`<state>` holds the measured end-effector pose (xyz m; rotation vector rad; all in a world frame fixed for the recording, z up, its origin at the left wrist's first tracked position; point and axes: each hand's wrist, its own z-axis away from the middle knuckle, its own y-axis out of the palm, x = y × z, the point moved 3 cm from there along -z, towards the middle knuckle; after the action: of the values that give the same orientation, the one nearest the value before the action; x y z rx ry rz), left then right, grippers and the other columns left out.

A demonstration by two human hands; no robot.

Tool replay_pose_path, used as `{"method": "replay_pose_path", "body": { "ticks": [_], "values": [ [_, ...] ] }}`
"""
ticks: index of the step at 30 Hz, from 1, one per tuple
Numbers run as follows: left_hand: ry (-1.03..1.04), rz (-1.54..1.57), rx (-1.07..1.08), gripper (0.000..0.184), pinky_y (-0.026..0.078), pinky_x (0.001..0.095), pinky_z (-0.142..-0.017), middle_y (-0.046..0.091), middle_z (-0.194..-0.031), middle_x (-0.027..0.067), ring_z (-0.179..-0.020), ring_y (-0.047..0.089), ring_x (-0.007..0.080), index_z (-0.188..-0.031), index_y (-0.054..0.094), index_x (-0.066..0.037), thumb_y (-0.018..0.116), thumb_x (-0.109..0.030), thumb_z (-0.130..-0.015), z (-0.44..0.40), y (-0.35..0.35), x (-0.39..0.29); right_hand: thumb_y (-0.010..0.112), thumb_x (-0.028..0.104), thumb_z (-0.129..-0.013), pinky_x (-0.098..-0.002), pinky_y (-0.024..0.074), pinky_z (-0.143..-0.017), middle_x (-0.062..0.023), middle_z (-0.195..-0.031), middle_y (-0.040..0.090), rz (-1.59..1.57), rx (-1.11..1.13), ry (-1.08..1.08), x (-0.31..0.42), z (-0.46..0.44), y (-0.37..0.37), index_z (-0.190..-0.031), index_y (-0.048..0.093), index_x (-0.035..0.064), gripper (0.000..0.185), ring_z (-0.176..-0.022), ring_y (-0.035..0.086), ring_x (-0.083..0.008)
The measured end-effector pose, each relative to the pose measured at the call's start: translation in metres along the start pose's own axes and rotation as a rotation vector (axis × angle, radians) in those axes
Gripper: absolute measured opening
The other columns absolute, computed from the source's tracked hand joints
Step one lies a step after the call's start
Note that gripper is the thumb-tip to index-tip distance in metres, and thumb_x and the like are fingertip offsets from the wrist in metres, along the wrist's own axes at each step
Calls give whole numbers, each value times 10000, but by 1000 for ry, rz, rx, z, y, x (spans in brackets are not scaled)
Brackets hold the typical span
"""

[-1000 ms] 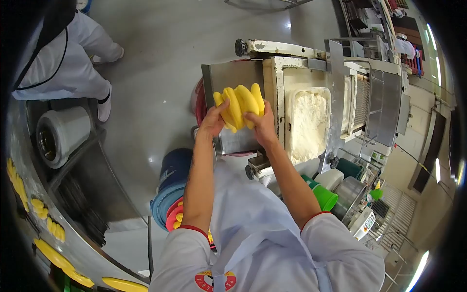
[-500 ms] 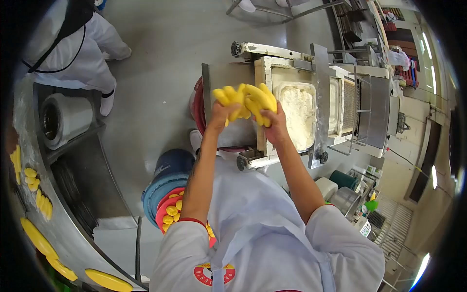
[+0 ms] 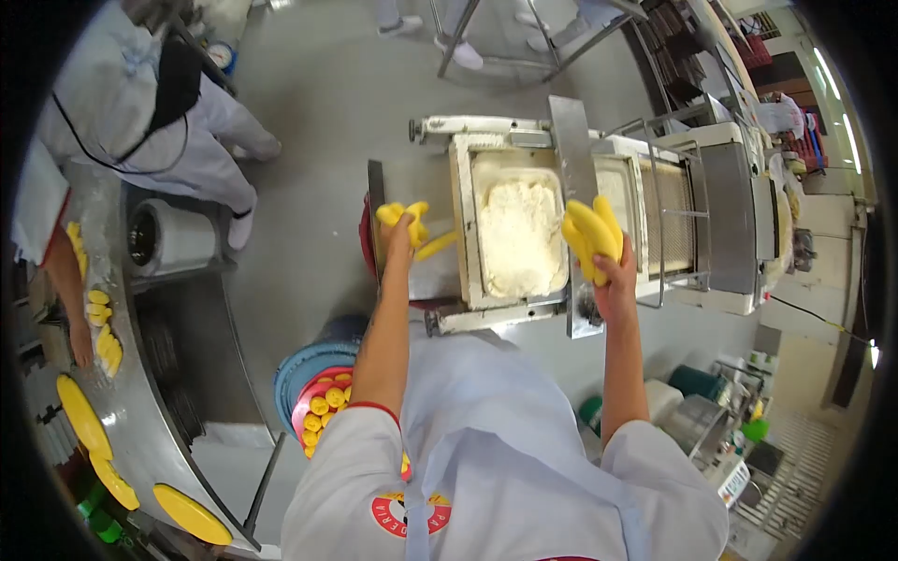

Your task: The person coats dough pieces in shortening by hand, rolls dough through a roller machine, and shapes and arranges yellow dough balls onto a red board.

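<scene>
My left hand [image 3: 399,236] is closed around a bunch of yellow dough pieces [image 3: 412,213] at the left end of a white machine. A separate long dough strip [image 3: 436,246] shows just right of that hand; whether it hangs from the grip or lies on something I cannot tell. My right hand [image 3: 617,273] grips several finger-shaped yellow dough strips [image 3: 594,234], held up near the machine's metal crossbar [image 3: 574,122]. Between my hands sits a tub of white flour-like powder [image 3: 522,238], set in the machine frame [image 3: 463,224].
At lower left, a red container [image 3: 301,411] with round yellow dough pieces rests on a blue bin [image 3: 297,366]. A steel table [image 3: 154,411] on the left carries flat yellow dough sheets [image 3: 82,411]. A co-worker [image 3: 201,122] stands at upper left; another person's arm [image 3: 67,290] reaches over the table.
My hands have moved apart, the left one leftward and the right one rightward, each with dough. The view has shifted, and another person's arm now shows at the table.
</scene>
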<state>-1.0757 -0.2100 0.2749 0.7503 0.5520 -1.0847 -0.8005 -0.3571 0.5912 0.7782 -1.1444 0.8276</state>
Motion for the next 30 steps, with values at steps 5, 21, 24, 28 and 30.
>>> {"method": "replay_pose_path", "body": {
  "ticks": [5,21,24,28,30],
  "values": [
    [-57,388,122,354,572,383,-803,632,-1047,39,-939,654,194,-1202,549,-132,709,-240,-905,59,-8,-13,665,26,-761,-373,554,-855,-97,-1113,572,80,-45,27,-7,7,-84,-1245,467,16,523,-1034,603,-217],
    [926,-1245,195,614,520,478,-825,561,-1119,233,-950,630,402,-1440,474,-189,689,-182,-865,230,212,-115,719,47,-733,-476,471,-924,-186,-1047,633,763,43,-688,-7,-59,-91,-1197,594,26,481,-947,608,-376],
    [626,-1638,454,547,526,480,-843,610,-1153,248,-997,647,394,-1390,546,-188,657,-170,-854,191,175,-1,761,139,-708,-486,474,-938,-219,-1065,662,1172,553,-364,-104,-59,-81,-1191,660,39,503,-1006,624,-393],
    [578,-1539,519,565,521,488,-872,656,-1110,264,-999,644,422,-1341,569,-80,689,-223,-808,169,159,-2,808,209,-699,-426,515,-901,-204,-1112,695,964,564,-187,-81,-59,-71,-1244,666,51,584,-1025,667,-335],
    [563,-1436,291,723,516,496,-860,658,-1068,266,-1006,627,452,-1439,407,-37,710,-202,-804,205,187,-70,820,208,-704,-395,522,-893,-199,-1141,697,838,519,-98,-34,-75,-68,-1275,646,51,616,-1021,682,-313]
  ]
}}
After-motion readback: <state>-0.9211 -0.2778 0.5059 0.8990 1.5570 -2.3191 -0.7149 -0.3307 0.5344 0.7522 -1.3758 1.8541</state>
